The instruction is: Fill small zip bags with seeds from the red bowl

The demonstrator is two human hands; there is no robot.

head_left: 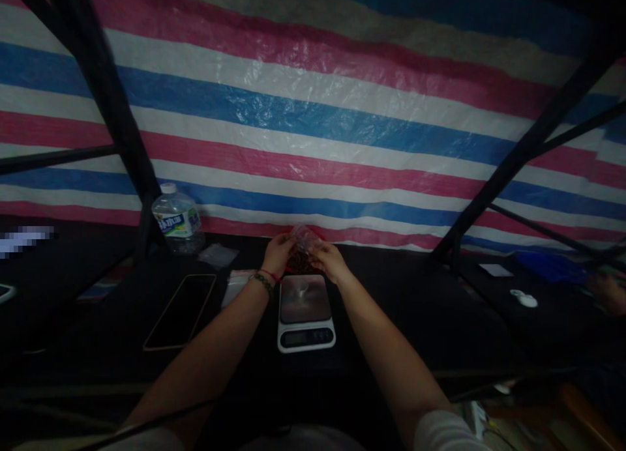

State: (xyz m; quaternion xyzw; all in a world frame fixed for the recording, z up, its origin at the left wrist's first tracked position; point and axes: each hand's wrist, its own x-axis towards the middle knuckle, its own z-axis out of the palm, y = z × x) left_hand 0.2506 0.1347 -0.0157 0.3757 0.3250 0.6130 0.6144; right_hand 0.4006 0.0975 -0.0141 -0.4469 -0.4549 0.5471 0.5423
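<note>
Between my two hands is a small clear plastic bag [306, 236], held over a red container [289, 268] of small brown pieces whose kind I cannot make out. My left hand [280, 252], with a red string and a beaded bracelet at the wrist, pinches the bag's left side. On the other side my right hand [328, 257] grips the bag with thumb and fingers. Just nearer to me lies a white digital kitchen scale [306, 311] with a metal plate. The hands partly hide the container.
Left of my arm lie a phone [180, 311] and a stack of clear bags [238, 287]. Another clear bag [218, 255] is beside a large plastic bottle [178, 219]. Black frame posts flank a striped sheet [313, 145]. At far right, another person's hand [606, 291] is near blue material [550, 267].
</note>
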